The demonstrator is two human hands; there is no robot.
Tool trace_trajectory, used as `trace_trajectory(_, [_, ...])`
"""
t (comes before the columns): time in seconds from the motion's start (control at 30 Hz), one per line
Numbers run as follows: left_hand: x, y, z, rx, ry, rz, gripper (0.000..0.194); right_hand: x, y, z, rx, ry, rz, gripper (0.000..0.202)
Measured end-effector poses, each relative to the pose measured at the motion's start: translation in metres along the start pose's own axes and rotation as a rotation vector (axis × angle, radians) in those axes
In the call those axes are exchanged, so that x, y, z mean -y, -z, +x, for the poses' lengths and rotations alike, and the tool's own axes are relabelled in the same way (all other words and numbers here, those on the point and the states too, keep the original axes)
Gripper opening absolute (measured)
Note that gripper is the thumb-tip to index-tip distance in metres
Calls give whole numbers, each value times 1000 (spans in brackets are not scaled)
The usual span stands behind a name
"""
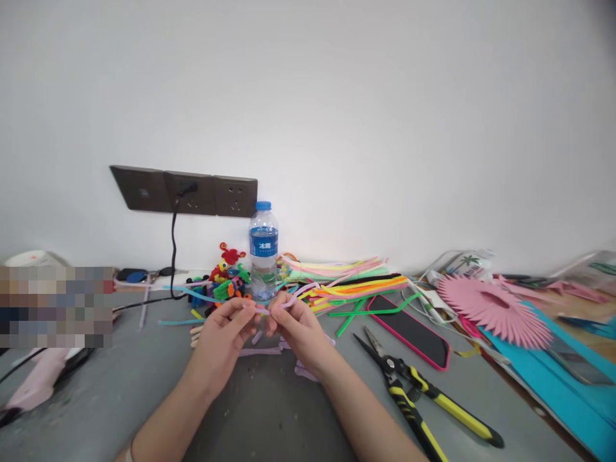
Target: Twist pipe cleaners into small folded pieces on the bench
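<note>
My left hand (230, 330) and my right hand (297, 328) are close together above the grey table, in the middle of the view. Both pinch a thin light purple pipe cleaner (294, 297) between thumb and fingers. One part of it spans the small gap between the hands, and a length rises past my right fingers. More purple pieces (262, 351) lie on the table below, partly hidden by my right hand and wrist.
A water bottle (264, 250) stands behind my hands, beside small colourful figures (226, 271). Bundled pipe cleaners (356, 289), a pink-edged phone (411, 333) and yellow-black pliers (399, 372) lie to the right. Farther right is a pink pleated disc (520, 317); a pink tool (41, 378) lies left.
</note>
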State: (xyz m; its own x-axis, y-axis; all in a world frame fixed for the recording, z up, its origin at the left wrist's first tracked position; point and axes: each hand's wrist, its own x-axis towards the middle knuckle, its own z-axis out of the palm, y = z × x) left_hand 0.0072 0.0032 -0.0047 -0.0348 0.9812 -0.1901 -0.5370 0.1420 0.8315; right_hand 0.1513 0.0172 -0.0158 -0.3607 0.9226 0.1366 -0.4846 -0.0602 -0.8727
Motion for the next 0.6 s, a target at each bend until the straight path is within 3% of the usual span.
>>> trace_trajectory(0.17, [0, -2, -3, 220, -10, 53, 30, 6, -4, -2, 11, -58, 130, 34])
trace_trajectory(0.27, [2, 1, -2, 201, -89, 152, 27, 8, -4, -2, 30, -89, 167, 35])
trace_trajectory(0.5, [-1, 6, 0, 180, -503, 440, 12, 11, -5, -3, 70, -146, 220, 35])
trace_trajectory(0.6, [-1, 8, -1, 175, -598, 504, 9, 13, -5, -4, 68, -160, 195, 36])
